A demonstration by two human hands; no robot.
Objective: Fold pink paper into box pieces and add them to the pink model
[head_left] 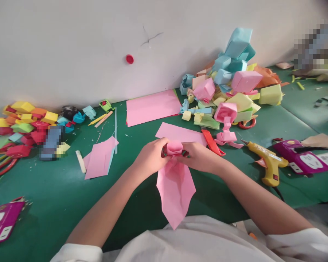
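Note:
Both hands pinch a folded piece of pink paper [176, 193] from either side, in front of my body. Its top is curled into a rounded tube, and a long pointed flap hangs down towards my lap. My left hand [152, 154] has its thumb and fingers closed on the left of the curled end. On the right edge of the same end, my right hand [198, 154] is closed in a pinch. Just beyond the hands lies a flat pink sheet [180, 133], and a red box cutter [212, 142] rests at its right end.
A large pile of folded paper shapes [224, 83] stands back right, with a yellow glue gun [268, 162] and purple device [303, 156] nearer. Pink sheets [153, 107] lie against the wall; smaller pink pieces [100, 160] are left. More folded shapes [24, 123] lie far left.

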